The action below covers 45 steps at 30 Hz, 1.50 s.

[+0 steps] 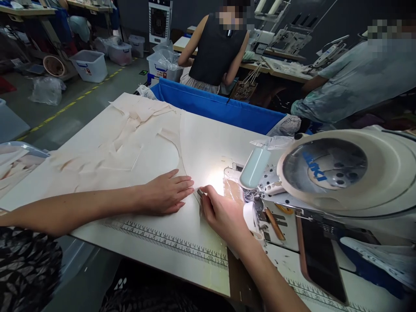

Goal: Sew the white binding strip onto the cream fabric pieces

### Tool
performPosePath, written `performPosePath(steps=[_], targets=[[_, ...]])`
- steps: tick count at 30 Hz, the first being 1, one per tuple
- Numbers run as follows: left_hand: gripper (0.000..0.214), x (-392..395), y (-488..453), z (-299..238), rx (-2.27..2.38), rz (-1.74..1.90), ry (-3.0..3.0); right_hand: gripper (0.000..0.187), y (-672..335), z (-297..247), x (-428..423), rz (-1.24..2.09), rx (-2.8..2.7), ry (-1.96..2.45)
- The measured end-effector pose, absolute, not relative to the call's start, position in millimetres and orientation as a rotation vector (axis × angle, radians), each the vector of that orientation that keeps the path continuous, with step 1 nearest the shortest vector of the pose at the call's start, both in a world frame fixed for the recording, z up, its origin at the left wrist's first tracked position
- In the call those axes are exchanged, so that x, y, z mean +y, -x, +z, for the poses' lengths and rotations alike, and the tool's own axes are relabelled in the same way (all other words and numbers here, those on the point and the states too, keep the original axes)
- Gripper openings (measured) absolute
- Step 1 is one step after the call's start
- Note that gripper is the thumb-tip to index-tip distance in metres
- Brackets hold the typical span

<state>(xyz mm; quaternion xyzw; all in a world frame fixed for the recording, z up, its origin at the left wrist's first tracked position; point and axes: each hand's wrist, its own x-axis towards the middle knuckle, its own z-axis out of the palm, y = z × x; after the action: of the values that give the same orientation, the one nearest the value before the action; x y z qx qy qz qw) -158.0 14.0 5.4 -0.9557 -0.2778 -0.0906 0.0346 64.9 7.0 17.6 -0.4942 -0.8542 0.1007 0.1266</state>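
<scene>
My left hand (165,192) lies flat with its fingers stretched out, pressing on a thin pale fabric piece (181,147) whose curved edge runs away from me. Just to its right, my right hand (219,210) is closed in a pinch around a small grey metal tool (199,191). Only the tool's tip shows, close to the fabric edge and the left fingertips; the rest is hidden in the hand. More cream fabric pieces (136,113) lie loosely spread over the left part of the white tabletop (208,130).
A sewing machine (325,173) stands at right, with a wooden-handled tool (274,223) and a phone (320,255) below it. A printed ruler (172,245) runs along the front edge. Beyond the table hangs a blue cloth bin (221,104); two people work behind it.
</scene>
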Motion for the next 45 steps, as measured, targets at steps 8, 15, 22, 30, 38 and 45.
performPosePath(steps=[8,15,22,30,38,45], targets=[[0.041,11,156,5,-0.842,-0.314,2.907,0.023,-68,11,6,0.381,-2.356,1.439],[0.042,11,155,7,-0.843,-0.298,2.901,0.021,-63,12,10,0.392,-2.364,1.431],[0.042,9,154,11,-0.862,-0.271,2.905,0.022,-62,16,9,0.327,-2.427,1.422],[0.043,8,153,9,-0.880,-0.251,2.918,0.020,-81,23,0,0.453,-2.445,1.395],[0.047,3,150,13,-0.951,-0.165,2.934,0.022,-81,15,-2,0.542,-2.292,1.413],[0.049,3,151,12,-0.920,-0.194,2.918,0.021,-68,20,10,0.481,-2.298,1.414]])
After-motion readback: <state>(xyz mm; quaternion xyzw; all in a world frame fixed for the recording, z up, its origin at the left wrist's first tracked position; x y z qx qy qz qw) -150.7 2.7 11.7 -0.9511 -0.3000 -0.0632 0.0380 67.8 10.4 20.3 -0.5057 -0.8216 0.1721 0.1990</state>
